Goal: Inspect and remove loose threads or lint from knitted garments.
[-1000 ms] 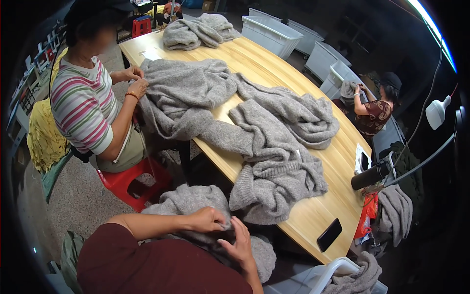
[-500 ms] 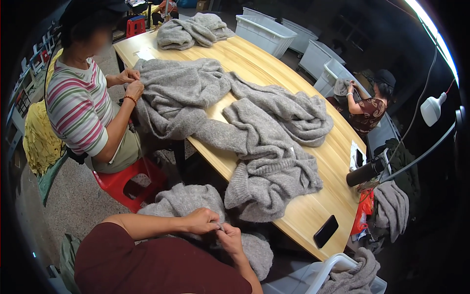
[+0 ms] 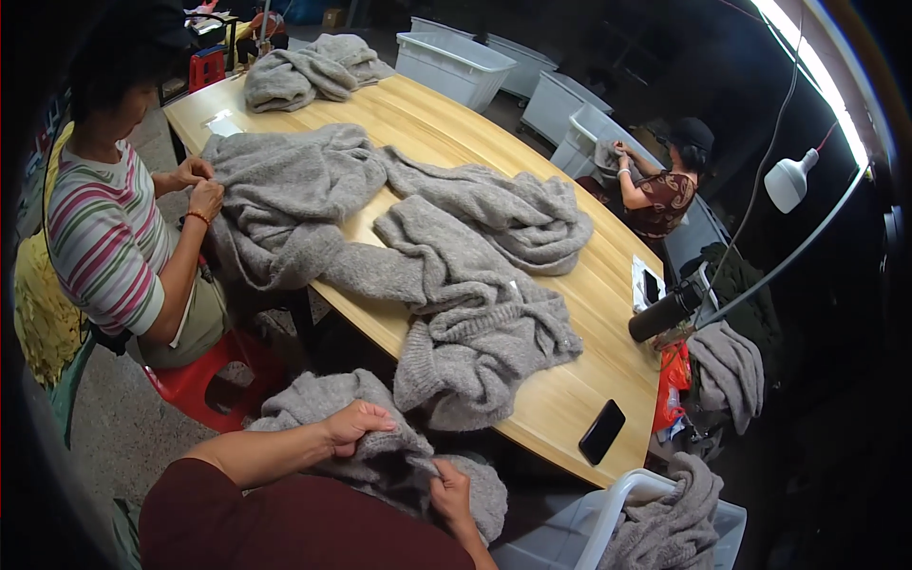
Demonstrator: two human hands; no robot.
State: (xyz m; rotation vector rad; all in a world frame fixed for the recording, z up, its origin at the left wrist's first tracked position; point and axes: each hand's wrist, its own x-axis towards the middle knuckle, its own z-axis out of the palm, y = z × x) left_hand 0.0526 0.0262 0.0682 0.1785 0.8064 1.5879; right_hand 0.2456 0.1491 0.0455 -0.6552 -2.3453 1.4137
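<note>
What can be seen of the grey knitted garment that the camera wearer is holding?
The grey knitted garment looks soft, fuzzy and faintly flecked, like wool. It is bunched in loose folds, close before the wearer's maroon top and beside the wood-grain table. The left hand grips its cloth, the right hand another part. Folds hide its shape; I cannot tell its parts.

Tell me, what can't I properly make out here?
In the head view:
- Lower part of the grey knit between the left hand and right hand: hidden behind the maroon top.
- White bin: its bottom is cut off by the lower edge.
- Yellow cloth: its left side is lost in the dark lens rim.
- Far co-worker: finger details are too small.
</note>
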